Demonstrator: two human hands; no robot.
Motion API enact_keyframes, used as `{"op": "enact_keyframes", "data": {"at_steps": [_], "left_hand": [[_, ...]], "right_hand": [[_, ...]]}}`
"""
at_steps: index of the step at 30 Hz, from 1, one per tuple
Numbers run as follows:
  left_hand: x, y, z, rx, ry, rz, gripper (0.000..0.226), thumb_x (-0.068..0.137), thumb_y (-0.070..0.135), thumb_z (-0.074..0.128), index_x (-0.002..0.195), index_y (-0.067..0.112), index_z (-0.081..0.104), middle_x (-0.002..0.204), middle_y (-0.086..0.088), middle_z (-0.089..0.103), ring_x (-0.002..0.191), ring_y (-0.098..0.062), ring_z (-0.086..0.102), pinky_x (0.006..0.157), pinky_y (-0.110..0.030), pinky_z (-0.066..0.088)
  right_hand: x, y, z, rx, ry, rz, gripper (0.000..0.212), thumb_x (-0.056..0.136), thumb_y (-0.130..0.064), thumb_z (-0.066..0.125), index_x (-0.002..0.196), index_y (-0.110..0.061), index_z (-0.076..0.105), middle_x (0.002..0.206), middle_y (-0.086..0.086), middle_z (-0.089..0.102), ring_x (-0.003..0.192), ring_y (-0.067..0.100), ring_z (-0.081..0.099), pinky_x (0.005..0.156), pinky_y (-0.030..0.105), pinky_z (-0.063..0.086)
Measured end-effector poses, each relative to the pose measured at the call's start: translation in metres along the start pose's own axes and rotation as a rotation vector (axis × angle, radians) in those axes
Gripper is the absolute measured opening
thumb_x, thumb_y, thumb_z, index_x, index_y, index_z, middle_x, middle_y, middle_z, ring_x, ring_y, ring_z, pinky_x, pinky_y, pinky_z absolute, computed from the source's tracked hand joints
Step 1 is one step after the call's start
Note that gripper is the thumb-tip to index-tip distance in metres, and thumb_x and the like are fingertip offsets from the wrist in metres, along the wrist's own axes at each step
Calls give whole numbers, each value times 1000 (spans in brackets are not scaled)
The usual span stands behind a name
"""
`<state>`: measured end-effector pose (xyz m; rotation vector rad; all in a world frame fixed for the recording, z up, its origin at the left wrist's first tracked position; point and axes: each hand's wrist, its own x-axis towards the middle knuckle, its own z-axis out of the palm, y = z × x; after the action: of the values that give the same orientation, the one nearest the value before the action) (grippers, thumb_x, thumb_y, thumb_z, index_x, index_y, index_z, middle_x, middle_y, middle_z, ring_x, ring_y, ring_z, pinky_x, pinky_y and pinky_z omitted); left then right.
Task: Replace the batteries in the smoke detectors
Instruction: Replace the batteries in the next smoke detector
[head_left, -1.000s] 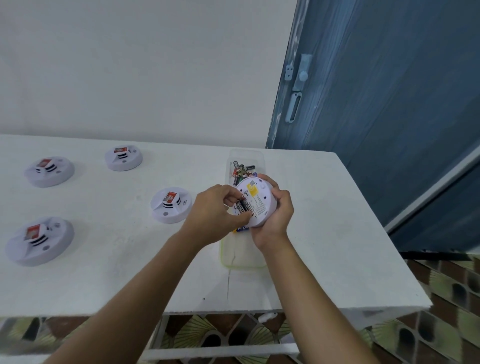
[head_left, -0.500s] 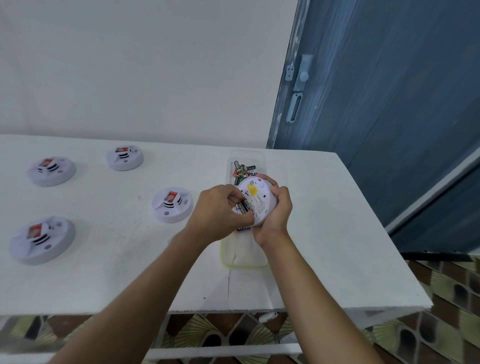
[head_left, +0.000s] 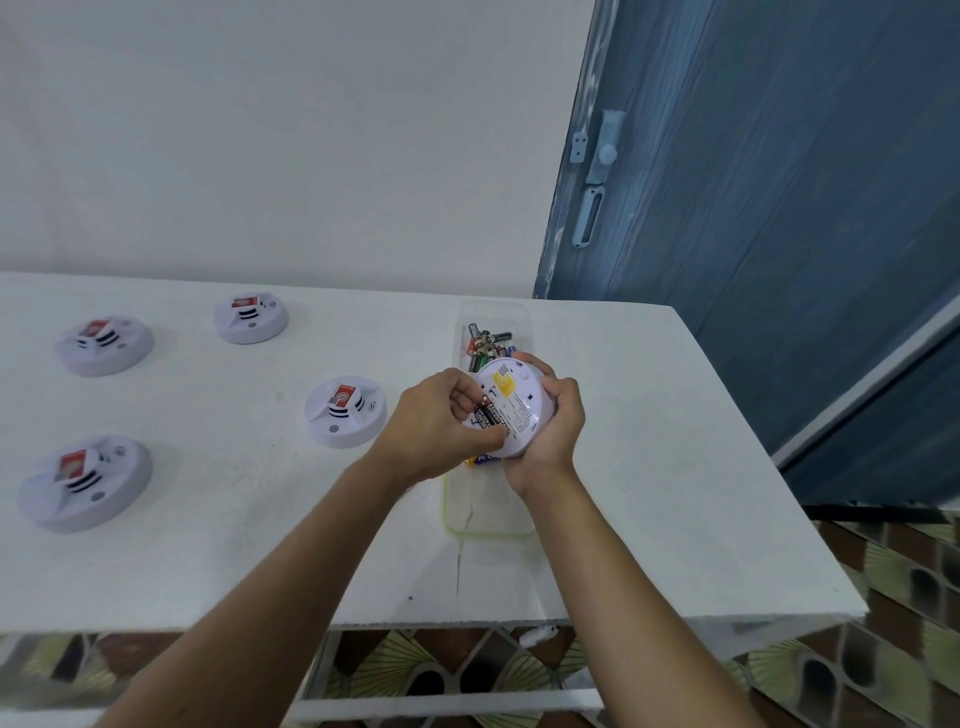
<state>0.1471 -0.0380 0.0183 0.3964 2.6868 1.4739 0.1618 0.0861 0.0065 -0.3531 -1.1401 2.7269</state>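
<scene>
Above the clear tray (head_left: 488, 531) on the tabletop (head_left: 665, 467), the right hand (head_left: 551, 434) grips the upturned smoke detector (head_left: 517, 397) while the left hand (head_left: 434, 434) pinches the batteries (head_left: 488, 415) in its compartment, probably mid-swap; the next move calls for a square pull or push

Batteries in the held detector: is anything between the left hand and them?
Nothing visible. The left hand pinches the batteries in the open back of the smoke detector, which the right hand grips by its rim above the clear tray.
</scene>
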Motion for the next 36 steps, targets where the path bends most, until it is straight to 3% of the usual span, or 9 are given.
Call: {"op": "enact_keyframes", "data": {"at_steps": [4,11,15,19,25,29,31,33,36], "left_hand": [[1,-2,2,15,-8,2,37,64,32,84,91,23,61,88,4,63,73,-7,53,69,-21,51],[0,-2,2,-73,-69,-3,44,61,35,90,94,23,62,84,10,60,71,-5,52,66,-16,44],[2,-4,3,-110,-106,-30,59,50,39,96,96,23,62,84,11,58,72,-7,51,68,-19,46],[6,-8,4,-141,-110,-43,60,47,37,97,93,21,63,81,8,58,71,-8,50,68,-22,46],[4,-5,5,-159,-73,-47,46,54,30,95,78,21,57,72,7,57,63,-9,48,61,-22,43],[3,-4,5,-74,-80,-35,44,62,43,89,83,21,57,81,6,65,63,-6,53,61,-21,42],[2,-1,6,-89,-66,-50,39,70,46,83,87,21,59,85,7,68,70,-5,60,63,-20,46],[2,2,9,-142,-13,-66,32,76,43,79,87,20,60,86,6,68,77,-7,64,65,-19,49],[2,3,15,-375,80,-144,28,77,28,82,88,14,60,83,-2,67,77,-14,64,72,-28,56]], "right_hand": [[-1,-1,-2,-5,5,2,38,70,-32,48,97,-16,69,91,11,69,82,28,64,68,32,52],[-1,-2,-6,-16,14,-6,43,72,-33,46,105,-13,65,91,11,68,80,27,65,65,31,53],[0,-4,-7,-13,14,5,37,89,-24,35,111,-10,61,89,11,66,77,27,63,60,27,51],[-1,-2,-7,2,19,3,35,88,-26,37,106,-11,63,90,11,66,77,25,64,61,29,52],[2,-4,-8,26,44,8,37,92,-24,31,108,-10,62,89,11,65,77,26,62,59,27,51],[4,-5,-7,6,40,-7,35,88,-25,35,105,-11,62,92,12,65,79,27,63,61,28,52],[5,-6,-6,-19,32,-31,37,78,-30,43,103,-12,63,94,13,66,80,27,65,64,30,53],[6,-7,-7,-34,24,-52,39,72,-31,45,101,-13,64,93,12,68,79,27,66,65,30,53],[6,-8,-8,-42,-14,-67,33,80,-27,42,101,-14,63,90,9,71,78,25,66,61,30,53]]}}
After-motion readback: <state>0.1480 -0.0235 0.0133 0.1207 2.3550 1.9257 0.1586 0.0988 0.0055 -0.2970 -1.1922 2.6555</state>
